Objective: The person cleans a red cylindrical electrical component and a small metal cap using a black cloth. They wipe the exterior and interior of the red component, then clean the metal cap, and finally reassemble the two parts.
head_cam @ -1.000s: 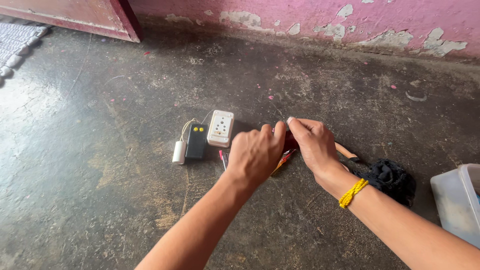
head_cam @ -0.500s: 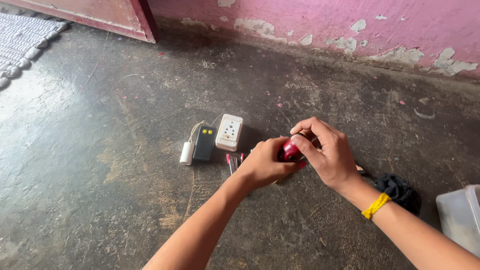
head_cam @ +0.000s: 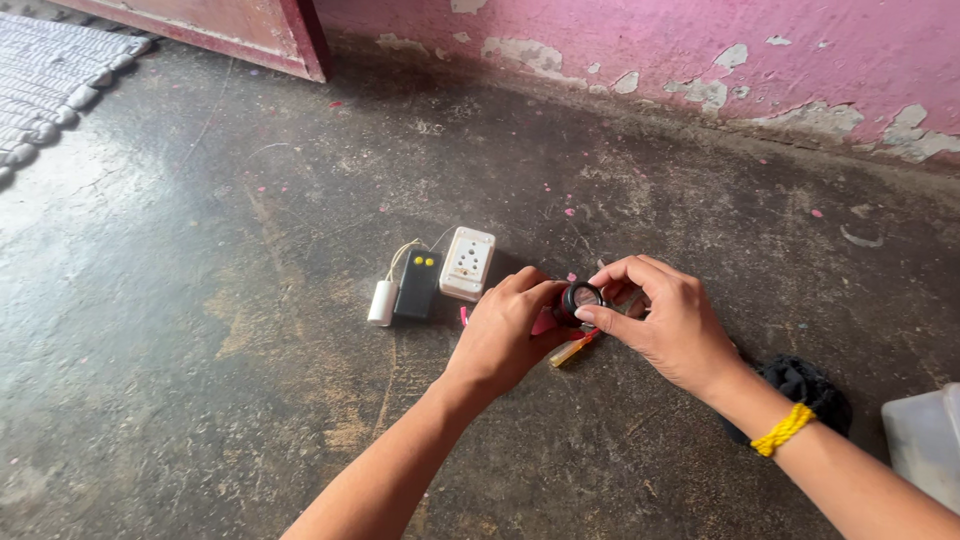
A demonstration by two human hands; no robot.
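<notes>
Black roll of tape [head_cam: 581, 298] sits pinched between my left hand [head_cam: 505, 335] and right hand [head_cam: 668, 325], both clenched on it, lifted just above the concrete floor [head_cam: 200, 300] beside the white socket [head_cam: 468, 263].

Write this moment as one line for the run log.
left hand: holds black ring | right hand: pinches same ring | nearby: white socket, black box | surface: floor

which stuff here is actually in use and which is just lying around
In use: black ring, held by left hand and right hand.

Lying about: white socket, black box, white plug, black cloth, tub, mat.
</notes>
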